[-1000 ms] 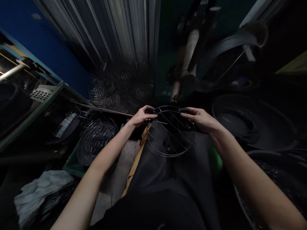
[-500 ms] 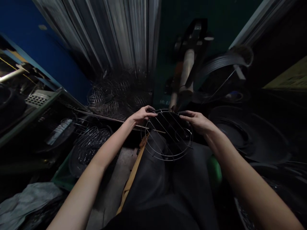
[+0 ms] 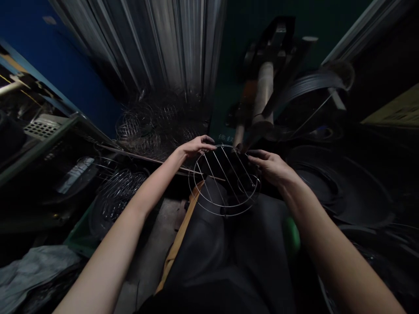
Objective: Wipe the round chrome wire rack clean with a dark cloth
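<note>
Wire rack point(image 3: 224, 181) tilted steeper than before; both hands' fingers pinching rim.

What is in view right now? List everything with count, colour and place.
round wire rack: one, silver, centre, held at its far rim by both hands
wire racks: a pile, silver, behind, left of centre
stacked wire racks: count unclear, silver, lower left
corrugated sheet: one, grey, upright at the back
blue panel: one, far left
dark round pans: several, black, right
crumpled cloth: one, grey, bottom left
left hand: on the rim, upper left
right hand: on the rim, upper right
</note>
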